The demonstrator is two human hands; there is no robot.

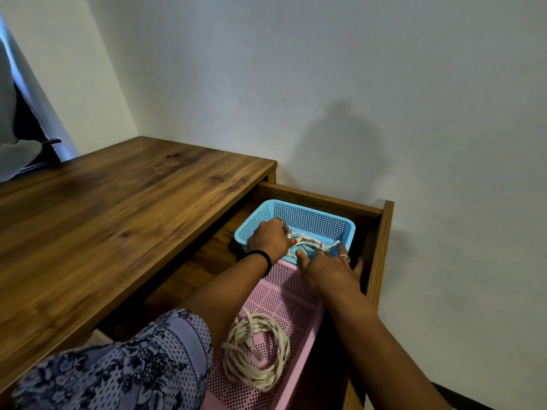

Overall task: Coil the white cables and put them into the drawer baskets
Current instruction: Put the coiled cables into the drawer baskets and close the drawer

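A wooden drawer [380, 247] stands pulled out with two perforated baskets in it. Inside the far blue basket [307, 213] lies a white cable [312, 243]. My left hand [268, 236] is in that basket, fingers curled round the cable's left end. My right hand [327, 269] reaches over the basket's near rim, and its fingers press down on the cable's right part. The near pink basket [291, 294] holds a coiled white cable [256, 350], partly hidden by my left arm.
The brown wooden desk top [118, 226] stretches to the left of the drawer. A pale wall rises behind and to the right. Dark objects and grey fabric [17, 149] sit at the far left beyond the desk.
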